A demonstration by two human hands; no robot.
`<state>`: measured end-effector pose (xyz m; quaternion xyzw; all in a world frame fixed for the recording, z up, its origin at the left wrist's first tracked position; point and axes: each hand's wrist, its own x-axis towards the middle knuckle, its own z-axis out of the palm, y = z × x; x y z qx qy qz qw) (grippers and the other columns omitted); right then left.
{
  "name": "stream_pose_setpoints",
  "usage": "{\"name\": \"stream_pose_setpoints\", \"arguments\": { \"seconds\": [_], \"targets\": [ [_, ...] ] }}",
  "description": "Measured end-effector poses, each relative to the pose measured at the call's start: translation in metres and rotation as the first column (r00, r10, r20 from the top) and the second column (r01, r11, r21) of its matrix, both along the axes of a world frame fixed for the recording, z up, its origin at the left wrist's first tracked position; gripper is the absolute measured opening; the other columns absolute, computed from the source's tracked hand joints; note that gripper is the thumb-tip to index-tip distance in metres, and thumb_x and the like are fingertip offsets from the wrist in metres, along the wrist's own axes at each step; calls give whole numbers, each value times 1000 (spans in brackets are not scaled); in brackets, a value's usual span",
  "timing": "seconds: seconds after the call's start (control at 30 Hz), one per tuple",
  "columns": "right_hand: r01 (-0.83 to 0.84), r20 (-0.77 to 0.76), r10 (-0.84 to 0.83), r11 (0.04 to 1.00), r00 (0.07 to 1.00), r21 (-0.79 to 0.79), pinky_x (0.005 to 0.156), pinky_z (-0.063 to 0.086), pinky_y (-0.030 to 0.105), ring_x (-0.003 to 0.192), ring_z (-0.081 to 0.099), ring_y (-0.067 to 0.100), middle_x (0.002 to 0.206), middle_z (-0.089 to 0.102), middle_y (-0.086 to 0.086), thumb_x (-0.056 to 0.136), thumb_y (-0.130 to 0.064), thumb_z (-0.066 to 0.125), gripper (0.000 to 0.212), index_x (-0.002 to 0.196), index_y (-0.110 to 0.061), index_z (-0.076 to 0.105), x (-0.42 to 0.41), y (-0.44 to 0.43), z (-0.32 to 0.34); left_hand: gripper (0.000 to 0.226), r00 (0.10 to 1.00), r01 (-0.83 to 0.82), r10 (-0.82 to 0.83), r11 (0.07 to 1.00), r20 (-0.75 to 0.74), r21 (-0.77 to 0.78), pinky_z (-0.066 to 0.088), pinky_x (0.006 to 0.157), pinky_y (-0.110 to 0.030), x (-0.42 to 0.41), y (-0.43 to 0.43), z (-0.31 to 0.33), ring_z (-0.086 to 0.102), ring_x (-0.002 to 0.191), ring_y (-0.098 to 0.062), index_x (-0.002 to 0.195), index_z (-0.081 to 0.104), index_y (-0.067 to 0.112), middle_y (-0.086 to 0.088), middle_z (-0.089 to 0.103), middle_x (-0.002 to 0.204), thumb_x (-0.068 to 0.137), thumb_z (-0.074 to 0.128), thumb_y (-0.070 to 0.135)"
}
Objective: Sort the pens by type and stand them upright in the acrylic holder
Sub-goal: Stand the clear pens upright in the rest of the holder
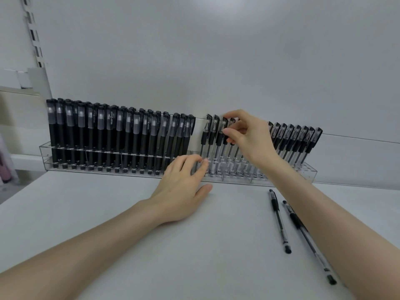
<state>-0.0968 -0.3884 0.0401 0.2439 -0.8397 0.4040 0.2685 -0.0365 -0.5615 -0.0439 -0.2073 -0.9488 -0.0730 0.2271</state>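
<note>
Acrylic holder (43,151) carries black pens (121,135) left, clear pens (298,139) right. Right hand (249,139) pinches one clear pen (220,135) by its cap, hiding neighbours; left hand (184,180) rests relaxed at the holder's front. Two loose pens (279,221) lie on the table (129,213).

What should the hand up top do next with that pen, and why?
Probably ease the clear pen down until it stands straight like its neighbours. The right hand pinches its cap, the left hand rests against the acrylic holder, and two more pens lie on the table waiting.
</note>
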Motion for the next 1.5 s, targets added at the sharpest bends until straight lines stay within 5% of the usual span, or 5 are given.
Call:
{"name": "stream_pose_setpoints", "arguments": {
  "seconds": [0.23, 0.47, 0.7, 1.1, 1.5],
  "targets": [
    [38, -42, -36, 999, 998, 40, 82, 54, 43, 76, 66, 24, 82, 67, 3, 89, -9, 64, 34, 122, -21, 61, 4, 3, -8, 85, 999, -16, 17, 1000, 42, -23, 14, 113, -33, 5, 1, 3, 15, 137, -20, 148, 23, 14, -2, 23, 148, 79, -1, 59],
    [84, -66, -76, 990, 995, 117, 82, 51, 33, 80, 59, 16, 89, 64, -1, 93, -16, 60, 24, 117, -13, 63, 25, 19, -7, 49, 987, -34, 36, 999, 158, -14, 14, 113, -32, 19, 7, 20, 14, 142, -18, 140, 42, 16, 0, 19, 154, 99, 33, 42],
    [29, 32, -37, 975, 999, 220, 82, 50, 26, 85, 60, 10, 93, 66, -5, 94, -18, 56, 15, 102, -13, 68, 62, 78, -21, 38, 961, -105, 68, 986, 267, 128, 34, 102, -36, 55, 66, 22, 42, 120, -20, 124, 53, 19, 0, 51, 128, 97, 40, 42],
    [-136, 236, 53, 925, 970, 355, 89, 44, 34, 96, 57, 19, 102, 68, 4, 94, -23, 59, 19, 102, -9, 69, 99, 182, -59, 46, 926, -305, 225, 919, 303, 250, 34, 96, -34, 111, 190, 9, 42, 117, -16, 130, 43, 24, 5, 51, 125, 95, 35, 52],
    [-117, 282, 42, 959, 958, 257, 92, 43, 34, 99, 57, 22, 106, 61, 7, 91, -19, 62, 17, 105, -10, 67, 90, 196, -74, 68, 876, -405, 280, 869, 392, 284, 37, 96, -34, 99, 218, 14, 44, 114, -20, 127, 44, 15, 0, 49, 119, 81, 56, 63]
  ]
}}
